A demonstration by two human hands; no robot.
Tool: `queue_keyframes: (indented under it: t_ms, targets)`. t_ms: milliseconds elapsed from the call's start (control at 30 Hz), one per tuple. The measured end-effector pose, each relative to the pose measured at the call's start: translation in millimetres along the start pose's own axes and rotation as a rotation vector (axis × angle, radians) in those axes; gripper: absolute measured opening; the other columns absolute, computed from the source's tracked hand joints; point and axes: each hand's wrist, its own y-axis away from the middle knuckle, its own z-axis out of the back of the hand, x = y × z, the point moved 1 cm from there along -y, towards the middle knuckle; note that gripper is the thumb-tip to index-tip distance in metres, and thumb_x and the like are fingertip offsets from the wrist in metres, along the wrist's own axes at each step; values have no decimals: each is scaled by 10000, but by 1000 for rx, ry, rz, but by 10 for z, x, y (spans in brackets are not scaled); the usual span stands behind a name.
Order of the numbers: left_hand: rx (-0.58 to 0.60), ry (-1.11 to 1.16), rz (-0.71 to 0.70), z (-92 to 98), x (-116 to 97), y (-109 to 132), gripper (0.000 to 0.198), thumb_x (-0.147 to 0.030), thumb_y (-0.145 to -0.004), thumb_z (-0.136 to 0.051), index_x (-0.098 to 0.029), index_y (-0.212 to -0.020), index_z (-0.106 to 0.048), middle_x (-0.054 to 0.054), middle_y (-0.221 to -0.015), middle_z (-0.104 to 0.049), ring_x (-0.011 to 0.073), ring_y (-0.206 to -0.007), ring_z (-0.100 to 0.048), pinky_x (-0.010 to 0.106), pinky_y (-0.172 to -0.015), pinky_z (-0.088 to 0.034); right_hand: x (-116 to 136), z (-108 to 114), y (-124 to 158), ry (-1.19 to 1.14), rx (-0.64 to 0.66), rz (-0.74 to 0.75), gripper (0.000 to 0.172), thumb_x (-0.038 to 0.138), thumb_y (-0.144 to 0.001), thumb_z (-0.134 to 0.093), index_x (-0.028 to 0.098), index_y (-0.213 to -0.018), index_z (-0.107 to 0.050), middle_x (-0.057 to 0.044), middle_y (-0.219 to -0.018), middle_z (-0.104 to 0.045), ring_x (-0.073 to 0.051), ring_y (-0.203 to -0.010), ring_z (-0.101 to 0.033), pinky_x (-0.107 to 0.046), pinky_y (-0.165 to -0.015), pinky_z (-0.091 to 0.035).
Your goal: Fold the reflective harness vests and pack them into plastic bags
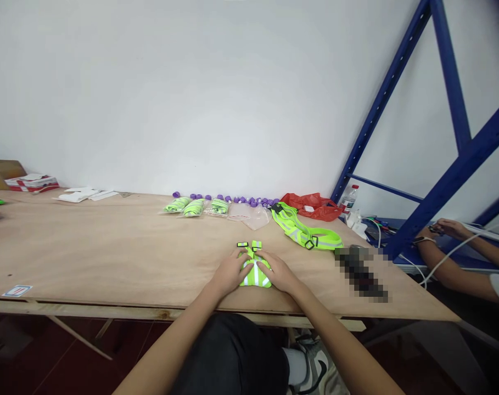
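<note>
Three bagged bundles point(194, 207) lay near the table's point(109, 247) back edge. One left hand point(230, 271) gripped one folded strap point(256, 278) near the front edge; one right hand point(280, 273), apart, did likewise; one loose strap point(297, 236) lay toward the right edge.

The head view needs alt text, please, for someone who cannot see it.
A person's left hand and right hand touch a folded lime reflective strap bundle on a wooden table. Beyond lie three clear bags of lime fabric, small purple objects and a red plastic bag.
</note>
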Motion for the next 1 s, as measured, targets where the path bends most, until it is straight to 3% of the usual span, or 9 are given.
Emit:
queue_keyframes:
  t_ms: [133,233,333,433,600,733,833,1000]
  targets:
    - [33,-125,-72,-36,-87,23,303,-291,-1034,-374,-229,-1194,-624,90,-1215,-666,248,-1208,-544,455,-1101,-359,8,2,0,12,-12,14,354,326,-965,-490,212,-1269,-631,-121,-1303,-661,-265,-1209,-605,-463,-1067,-451]
    - [59,-180,-30,-29,-155,87,336,-382,-1033,-392,-216,-1234,-604,114,-1260,-653,279,-1249,-524,505,-1124,-308,17,13,-10,37,-12,-3,363,339,-965,-483,210,-1271,-629,-124,-1310,-659,-270,-1210,-606,-467,-1067,-451]
    - [96,-197,-34,-7,-170,153,607,-594,-937,-527,-197,-1396,-499,162,-1445,-528,349,-1361,-429,546,-1143,-269,39,29,-13,57,12,-10,382,357,-971,-461,191,-1272,-627,-137,-1309,-658,-277,-1216,-601,-474,-1068,-448]
    - [173,-188,-61,5,-143,197,809,-668,-865,-586,-189,-1489,-396,189,-1498,-468,373,-1380,-416,546,-1128,-302,66,41,9,54,11,-11,383,362,-970,-465,193,-1274,-627,-140,-1299,-660,-279,-1210,-601,-476,-1064,-449]
    - [145,-174,-84,-21,-134,258,714,-596,-926,-537,-198,-1498,-380,177,-1503,-465,364,-1465,-306,587,-1181,-200,85,35,97,20,22,3,384,347,-955,-501,206,-1294,-613,-131,-1315,-649,-276,-1227,-586,-476,-1076,-438]
    - [137,-116,-109,-30,-167,313,751,-566,-898,-595,-169,-1497,-376,202,-1534,-411,349,-1438,-360,515,-1154,-326,112,45,185,3,50,6,393,381,-971,-489,215,-1308,-605,-128,-1336,-635,-275,-1254,-567,-477,-1093,-424]
    - [179,-90,-101,10,-214,328,743,-555,-871,-635,-171,-1467,-414,192,-1499,-455,355,-1353,-464,481,-1090,-417,163,71,266,-8,88,-6,454,434,-956,-527,216,-1350,-580,-130,-1385,-600,-284,-1297,-534,-482,-1121,-395]
    - [230,-58,-115,105,-303,307,669,-554,-853,-649,-184,-1387,-491,161,-1336,-591,339,-1205,-571,451,-1025,-462,252,110,421,8,176,-30,805,496,-785,-744,191,-1472,-454,-168,-1490,-494,-329,-1373,-454,-510,-1151,-352]
